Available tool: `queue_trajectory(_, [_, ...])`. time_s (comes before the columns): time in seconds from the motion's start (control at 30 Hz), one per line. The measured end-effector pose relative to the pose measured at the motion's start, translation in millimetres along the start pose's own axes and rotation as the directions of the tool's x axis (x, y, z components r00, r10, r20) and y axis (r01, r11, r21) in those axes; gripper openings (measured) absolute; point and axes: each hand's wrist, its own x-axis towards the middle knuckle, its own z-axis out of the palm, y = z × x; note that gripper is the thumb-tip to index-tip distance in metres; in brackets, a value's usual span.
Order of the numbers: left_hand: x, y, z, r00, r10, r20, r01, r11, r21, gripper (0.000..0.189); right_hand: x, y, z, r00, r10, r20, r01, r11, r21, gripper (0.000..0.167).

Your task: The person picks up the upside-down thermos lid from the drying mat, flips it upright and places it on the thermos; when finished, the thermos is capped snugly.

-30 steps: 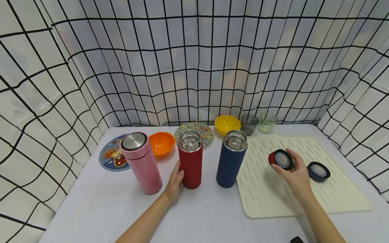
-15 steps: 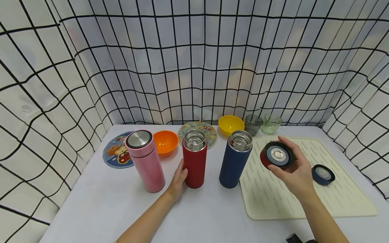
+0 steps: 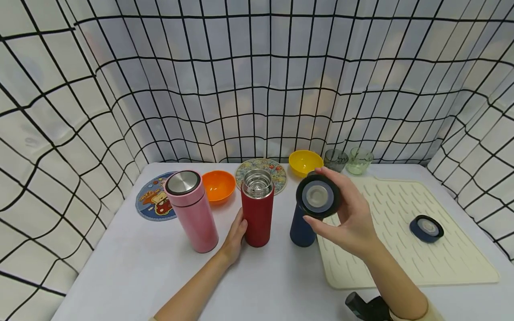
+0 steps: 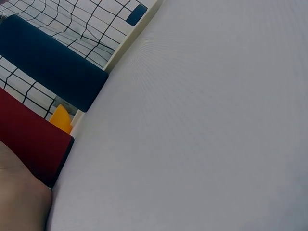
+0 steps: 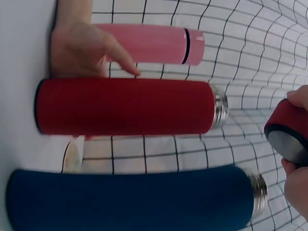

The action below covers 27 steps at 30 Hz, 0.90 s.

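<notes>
Lid [image 3: 315, 197], underside toward us, is pinched in our right hand [image 3: 351, 215], right of the red bottle [image 3: 258, 218] our left hand [image 3: 234, 238] grips upright, mouth up.

Red bottle [image 3: 258, 222] and blue bottle [image 3: 302, 231] flank a free gap; lid [image 3: 318, 198] clearance unclear

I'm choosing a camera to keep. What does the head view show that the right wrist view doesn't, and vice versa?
Only head: orange bowl, yellow bowl, dark glass, green glass, blue round mat, cream mat with the blue lid on it, and the underside of the held lid.

Only right wrist: the held lid's red side and silvery top.

Both: pink bottle, red bottle, blue bottle, left hand holding the red bottle, right hand holding the lid, and black grid.
</notes>
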Motion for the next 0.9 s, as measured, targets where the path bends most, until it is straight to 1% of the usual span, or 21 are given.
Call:
queue_trajectory(0.03, [0.1,0.3,-0.1,1.0,-0.003,-0.002,0.003,1.0,-0.002,0.057,4.3,0,4,1.0,-0.005,0.011,0.005,0.999,-0.041,0.077])
queue_trajectory(0.07, [0.2,0.9,-0.1,1.0,-0.008,-0.004,0.007,1.0,-0.003,0.057,8.3,-1,9,1.0,-0.011,0.02,0.013,0.994,-0.105,0.075])
queue_trajectory(0.13, [0.6,1.3,-0.2,1.0,-0.021,-0.008,0.021,1.0,-0.006,0.056,15.2,-1,18,0.999,-0.025,0.04,0.033,0.971,-0.235,0.071])
queue_trajectory(0.2, [0.9,1.7,-0.2,0.999,-0.036,-0.009,0.036,0.999,-0.015,0.057,20.8,1,26,0.997,-0.051,0.06,0.069,0.93,-0.36,0.071])
queue_trajectory(0.27, [1.0,2.4,0.0,0.999,-0.05,-0.006,0.05,0.999,-0.02,0.057,25.6,4,32,0.994,-0.09,0.068,0.111,0.874,-0.473,0.074])
queue_trajectory(0.37, [1.3,3.0,0.0,0.998,-0.059,0.001,0.059,0.998,-0.026,0.059,31.5,11,39,0.987,-0.141,0.078,0.16,0.819,-0.551,0.081])
queue_trajectory(0.47, [1.4,3.2,0.3,0.998,-0.062,0.003,0.062,0.998,-0.025,0.06,34.8,16,44,0.979,-0.186,0.078,0.195,0.774,-0.602,0.079])
queue_trajectory(0.57, [2.1,3.7,0.4,0.998,-0.061,0.003,0.061,0.998,-0.024,0.06,36.3,19,47,0.975,-0.212,0.07,0.207,0.739,-0.641,0.075])
queue_trajectory(0.63, [2.9,4.0,0.4,0.998,-0.064,0.0,0.064,0.998,-0.024,0.059,37.7,18,48,0.976,-0.207,0.065,0.197,0.72,-0.666,0.074])
queue_trajectory(0.77, [3.4,3.9,-0.3,0.997,-0.075,-0.005,0.074,0.997,-0.032,0.06,41.9,15,49,0.983,-0.163,0.084,0.176,0.706,-0.686,0.072])
queue_trajectory(0.9, [2.5,2.6,-1.3,0.997,-0.071,-0.002,0.071,0.997,-0.037,0.061,46.2,14,50,0.984,-0.138,0.111,0.177,0.724,-0.666,0.069])
